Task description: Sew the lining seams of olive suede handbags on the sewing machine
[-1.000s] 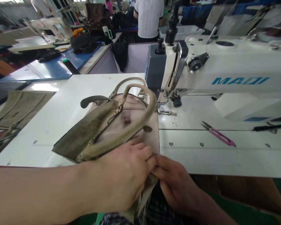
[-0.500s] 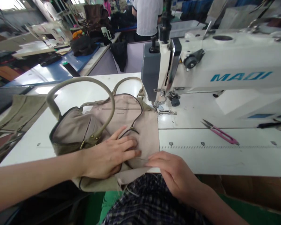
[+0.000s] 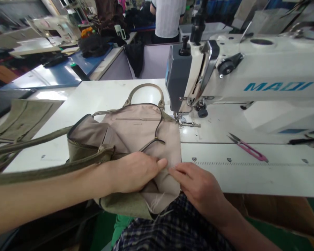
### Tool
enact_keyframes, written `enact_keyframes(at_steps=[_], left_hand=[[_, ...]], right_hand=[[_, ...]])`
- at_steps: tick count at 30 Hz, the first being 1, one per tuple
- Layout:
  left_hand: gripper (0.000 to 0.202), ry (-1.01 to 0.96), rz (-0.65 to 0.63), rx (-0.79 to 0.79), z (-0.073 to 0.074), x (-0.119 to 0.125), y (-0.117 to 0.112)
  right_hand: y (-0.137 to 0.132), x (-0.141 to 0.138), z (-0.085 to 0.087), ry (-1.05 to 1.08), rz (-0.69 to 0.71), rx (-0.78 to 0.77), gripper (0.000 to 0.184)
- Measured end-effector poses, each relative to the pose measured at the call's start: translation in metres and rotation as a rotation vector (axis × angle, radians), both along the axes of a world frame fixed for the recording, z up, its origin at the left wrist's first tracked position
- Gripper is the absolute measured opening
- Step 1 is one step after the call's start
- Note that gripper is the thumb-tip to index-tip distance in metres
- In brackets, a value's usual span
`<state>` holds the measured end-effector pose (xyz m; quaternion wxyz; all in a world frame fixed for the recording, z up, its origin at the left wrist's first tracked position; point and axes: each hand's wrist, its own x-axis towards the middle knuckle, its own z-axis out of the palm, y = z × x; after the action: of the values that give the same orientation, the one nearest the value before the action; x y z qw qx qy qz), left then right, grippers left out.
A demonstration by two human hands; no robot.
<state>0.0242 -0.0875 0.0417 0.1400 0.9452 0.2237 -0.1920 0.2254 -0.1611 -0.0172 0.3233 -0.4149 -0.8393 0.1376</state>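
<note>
An olive-green handbag point(image 3: 121, 205) lies open on the sewing table, its beige lining point(image 3: 170, 139) spread toward the machine. The far corner of the fabric reaches the presser foot point(image 3: 181, 120). Curled over the lining, my left hand point(image 3: 133, 172) grips its near part, the thumb on top and most fingers hidden. My right hand point(image 3: 199, 184) pinches the lining's right edge close to that thumb. Loose threads point(image 3: 157, 202) hang at the near edge. One handle point(image 3: 146, 85) stands up behind the bag; the other strap point(image 3: 52, 170) stretches left past my forearm.
The sewing machine point(image 3: 251, 69) stands at the right. Pink thread snips point(image 3: 248, 148) lie on the white tabletop point(image 3: 225, 177) near a printed ruler. Olive fabric pieces point(image 3: 21, 118) are at the left. A person in a white shirt point(image 3: 169, 19) stands beyond the partition.
My left hand has gone from lying flat on the lining to curling round it. The near handle has dropped to the left. My right hand's pinch is slightly higher on the edge.
</note>
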Motion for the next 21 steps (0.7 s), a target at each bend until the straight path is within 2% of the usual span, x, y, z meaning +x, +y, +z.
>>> enact_keyframes(at_steps=[3,8,15,21], left_hand=[[0.023,-0.062,0.025,0.059,-0.005,-0.004,-0.005],[0.047,-0.209,-0.092,0.184,-0.008,-0.006,-0.006],[0.071,-0.053,-0.140,0.053,-0.012,-0.002,0.003],[0.071,-0.080,-0.132,0.026,-0.013,-0.004,0.002]], right_hand=[[-0.008,-0.007,-0.003,0.011,-0.036,0.121,0.032],[-0.015,-0.009,-0.012,0.052,-0.066,0.117,0.031],[-0.026,-0.002,-0.025,0.024,-0.075,0.141,0.030],[-0.031,-0.003,-0.015,-0.001,-0.049,0.059,0.035]])
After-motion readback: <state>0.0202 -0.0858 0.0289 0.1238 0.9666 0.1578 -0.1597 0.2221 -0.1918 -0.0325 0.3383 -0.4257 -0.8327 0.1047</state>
